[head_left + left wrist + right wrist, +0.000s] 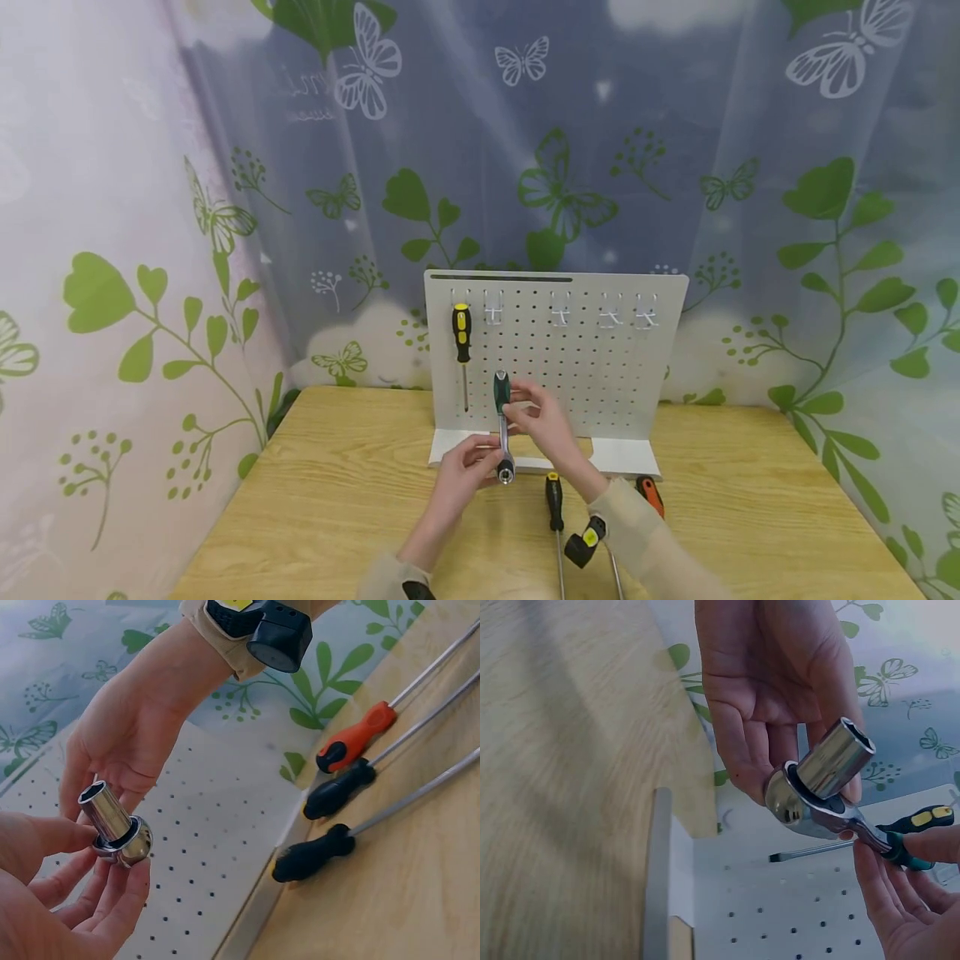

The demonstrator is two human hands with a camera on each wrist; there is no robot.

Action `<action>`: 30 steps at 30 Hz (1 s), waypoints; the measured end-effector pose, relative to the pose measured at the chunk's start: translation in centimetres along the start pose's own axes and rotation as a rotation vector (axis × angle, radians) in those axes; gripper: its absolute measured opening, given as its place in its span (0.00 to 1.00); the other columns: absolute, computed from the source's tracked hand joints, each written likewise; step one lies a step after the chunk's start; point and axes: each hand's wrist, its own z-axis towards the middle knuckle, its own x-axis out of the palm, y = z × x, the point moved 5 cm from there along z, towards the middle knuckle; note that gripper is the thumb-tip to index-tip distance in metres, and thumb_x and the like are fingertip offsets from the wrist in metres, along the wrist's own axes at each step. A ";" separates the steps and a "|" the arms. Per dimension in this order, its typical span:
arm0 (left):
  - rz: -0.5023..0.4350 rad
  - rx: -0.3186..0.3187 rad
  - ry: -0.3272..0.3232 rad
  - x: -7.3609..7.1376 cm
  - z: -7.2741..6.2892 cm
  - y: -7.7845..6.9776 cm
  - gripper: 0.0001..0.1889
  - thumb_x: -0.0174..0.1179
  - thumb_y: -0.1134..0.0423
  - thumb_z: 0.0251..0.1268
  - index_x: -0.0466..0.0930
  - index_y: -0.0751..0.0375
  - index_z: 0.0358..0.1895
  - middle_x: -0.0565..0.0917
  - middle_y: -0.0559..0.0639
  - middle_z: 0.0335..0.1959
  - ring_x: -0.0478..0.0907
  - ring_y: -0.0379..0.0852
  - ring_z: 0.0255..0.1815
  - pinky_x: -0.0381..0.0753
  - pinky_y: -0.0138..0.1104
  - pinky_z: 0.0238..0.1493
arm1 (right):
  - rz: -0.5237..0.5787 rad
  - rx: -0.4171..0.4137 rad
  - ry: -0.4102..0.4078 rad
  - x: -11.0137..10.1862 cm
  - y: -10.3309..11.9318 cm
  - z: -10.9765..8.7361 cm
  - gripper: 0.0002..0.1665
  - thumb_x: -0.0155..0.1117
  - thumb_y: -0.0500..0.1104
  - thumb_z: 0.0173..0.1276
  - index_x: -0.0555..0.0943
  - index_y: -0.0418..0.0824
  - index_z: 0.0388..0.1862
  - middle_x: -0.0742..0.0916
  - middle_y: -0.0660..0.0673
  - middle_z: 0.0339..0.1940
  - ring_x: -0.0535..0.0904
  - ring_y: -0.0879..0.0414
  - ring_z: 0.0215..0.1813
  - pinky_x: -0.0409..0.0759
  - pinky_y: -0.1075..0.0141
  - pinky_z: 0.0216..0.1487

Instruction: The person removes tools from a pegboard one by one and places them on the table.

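A socket wrench with a green handle is held upright in front of the white pegboard, its socket end down. My left hand pinches its chrome head between thumb and fingers. In the left wrist view the chrome socket stands out from that head. My right hand grips the green handle higher up, with the thumb on one side and the fingers on the other, as the right wrist view shows. Left of the wrench, a yellow-and-black screwdriver hangs tip down on the board.
Several clear hooks, such as this hook, line the board's upper part. On the wooden table lie a black screwdriver, a second black one and an orange-handled screwdriver, near my right forearm. A patterned curtain hangs behind.
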 end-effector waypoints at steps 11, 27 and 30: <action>-0.012 -0.076 0.024 0.1 -1.9 3.4 0.17 0.60 0.68 0.72 0.76 0.79 0.55 0.87 0.58 0.42 0.83 0.41 0.41 0.89 0.43 0.45 | 0.015 0.058 0.031 0.5 -3.3 -2.1 0.29 0.66 0.34 0.71 0.71 0.26 0.68 0.83 0.29 0.52 0.87 0.47 0.40 0.90 0.51 0.41; 0.089 -0.132 0.095 0.5 -4.1 7.1 0.12 0.61 0.73 0.69 0.77 0.80 0.49 0.88 0.65 0.38 0.85 0.43 0.35 0.89 0.41 0.36 | -0.003 0.144 0.012 0.9 -7.7 -5.1 0.31 0.68 0.28 0.65 0.70 0.22 0.66 0.82 0.29 0.49 0.87 0.47 0.36 0.89 0.50 0.36; 0.121 -0.148 0.113 0.6 -4.4 7.3 0.11 0.61 0.74 0.68 0.76 0.80 0.48 0.87 0.64 0.36 0.86 0.47 0.34 0.90 0.43 0.36 | -0.007 0.148 0.025 1.0 -8.1 -5.5 0.31 0.67 0.27 0.65 0.68 0.20 0.65 0.82 0.28 0.48 0.86 0.48 0.34 0.90 0.53 0.35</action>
